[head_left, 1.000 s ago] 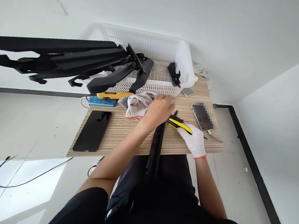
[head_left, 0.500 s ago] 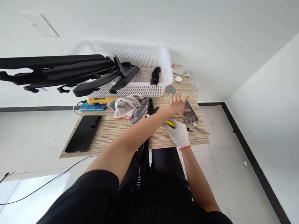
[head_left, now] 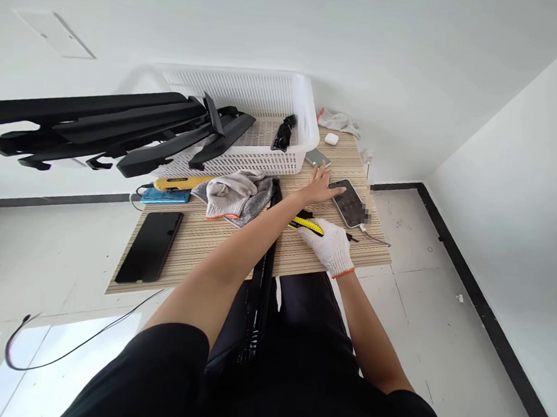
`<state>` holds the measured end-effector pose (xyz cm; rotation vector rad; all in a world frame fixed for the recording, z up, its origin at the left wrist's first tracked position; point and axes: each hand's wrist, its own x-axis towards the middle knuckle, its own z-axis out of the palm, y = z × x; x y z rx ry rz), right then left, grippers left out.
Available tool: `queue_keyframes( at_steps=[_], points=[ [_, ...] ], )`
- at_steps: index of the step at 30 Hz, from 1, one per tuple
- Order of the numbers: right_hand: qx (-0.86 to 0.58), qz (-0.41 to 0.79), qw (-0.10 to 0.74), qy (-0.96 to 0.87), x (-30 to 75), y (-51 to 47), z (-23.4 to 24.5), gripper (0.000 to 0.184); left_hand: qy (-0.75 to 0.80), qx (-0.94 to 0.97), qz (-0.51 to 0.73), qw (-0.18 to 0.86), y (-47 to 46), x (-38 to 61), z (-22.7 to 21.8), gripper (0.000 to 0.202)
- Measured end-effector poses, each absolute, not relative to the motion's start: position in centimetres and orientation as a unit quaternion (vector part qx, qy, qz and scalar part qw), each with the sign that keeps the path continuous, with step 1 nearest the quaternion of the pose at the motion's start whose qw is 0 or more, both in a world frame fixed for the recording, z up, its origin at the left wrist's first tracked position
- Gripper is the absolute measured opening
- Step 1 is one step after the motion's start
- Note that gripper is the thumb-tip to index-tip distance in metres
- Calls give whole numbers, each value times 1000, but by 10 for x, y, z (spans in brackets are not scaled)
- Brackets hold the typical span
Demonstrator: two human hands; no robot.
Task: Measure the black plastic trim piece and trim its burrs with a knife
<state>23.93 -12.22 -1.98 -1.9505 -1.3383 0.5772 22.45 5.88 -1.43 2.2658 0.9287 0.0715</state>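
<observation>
yellow-black cutter [head_left: 312,225]: over the right part of the table [head_left: 199,244], wrapped by the fingers of the gloved right hand [head_left: 328,243]. bare left hand [head_left: 318,189]: fingers spread, thumb by the cabled phone [head_left: 348,204]; contact cannot be told. long black strip [head_left: 264,275]: crossed by the left forearm, running from table to lap. white slatted basket [head_left: 311,118], behind: long black parts [head_left: 135,121] heaped out over its left side; small black piece [head_left: 284,134] inside, right end.

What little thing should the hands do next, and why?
I'd probably draw the left hand back from the phone: it is bare, and its forearm crosses right by the yellow tool that the gloved right hand holds.
</observation>
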Motion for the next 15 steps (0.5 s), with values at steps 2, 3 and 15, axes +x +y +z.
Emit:
queue_keyframes(
  at_steps=[2, 3, 15],
  points=[
    [-752, 225, 346, -514, 239, -122, -19, 39, 331, 879, 32, 342, 61, 224, -17, 106],
    [-752, 227, 346, -514, 239, -122, -19, 39, 318, 884, 31, 340, 62, 224, -19, 106],
    [-754, 228, 339, -514, 239, -123, -19, 38, 300, 893, 6, 335, 65, 226, -22, 108]
  ],
)
